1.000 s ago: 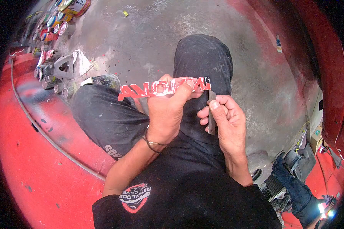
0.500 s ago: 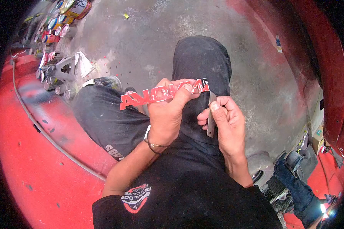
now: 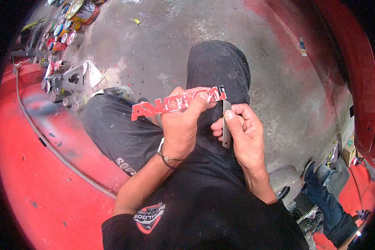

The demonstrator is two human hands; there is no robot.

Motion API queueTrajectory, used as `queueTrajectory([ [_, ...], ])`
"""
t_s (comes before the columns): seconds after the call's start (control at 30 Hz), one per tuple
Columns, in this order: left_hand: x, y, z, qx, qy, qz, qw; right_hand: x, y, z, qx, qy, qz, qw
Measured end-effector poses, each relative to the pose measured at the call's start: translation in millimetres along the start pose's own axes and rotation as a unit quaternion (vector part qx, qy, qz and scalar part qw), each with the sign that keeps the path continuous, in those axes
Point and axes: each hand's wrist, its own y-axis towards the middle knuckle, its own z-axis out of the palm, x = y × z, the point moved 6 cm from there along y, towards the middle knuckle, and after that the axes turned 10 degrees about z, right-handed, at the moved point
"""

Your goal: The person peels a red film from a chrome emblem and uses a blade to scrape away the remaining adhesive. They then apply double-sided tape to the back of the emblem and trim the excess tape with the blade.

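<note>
While the person sits on the gray floor (image 3: 162,37) with knees up in dark pants, both hands are busy in the middle of the view. The left hand (image 3: 181,127) has its fingers closed around a long red badge (image 3: 175,104) made of letters. The thumb and fingertips pinch it near its right half, and the badge sticks out from the hand toward 9 o'clock, a little tilted, with its right end higher. That end looks darker than the red rest. A thin bracelet (image 3: 167,157) sits on the left wrist.

At about 3 o'clock from the left hand is the right hand (image 3: 243,133). Its fingers are curled shut on a thin gray blade (image 3: 226,125). The thumb presses on the flat side of the blade. The blade stands almost straight up, and its top tip points to 12 o'clock and meets the right end of the badge, or is just beside it; I cannot tell if they touch.

Far off at 10 o'clock from the hands, many paint cans (image 3: 66,29) stand in a bunch on the floor, with a white rag (image 3: 91,73) close by. A big red car panel (image 3: 33,166) fills the side at 8 o'clock. At 4 o'clock, low in the corner, another person's leg in blue jeans (image 3: 327,208) shows.
</note>
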Motion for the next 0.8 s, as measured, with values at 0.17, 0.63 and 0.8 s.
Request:
queueTrajectory([
  [0.17,0.6,-1.0,0.3,0.001,-0.002,0.008,1.000,-2.1,0.4,-0.6,-0.005,0.003,0.007,1.000],
  [0.63,-1.2,-1.8,-1.9,0.025,0.048,0.030,0.998,-0.1,2.4,1.3,-0.011,0.022,0.006,1.000],
  [0.8,-1.6,-3.5,-4.5,0.028,-0.020,0.025,0.999,9.7,-3.0,5.2,-0.028,-0.016,-0.036,0.999],
])
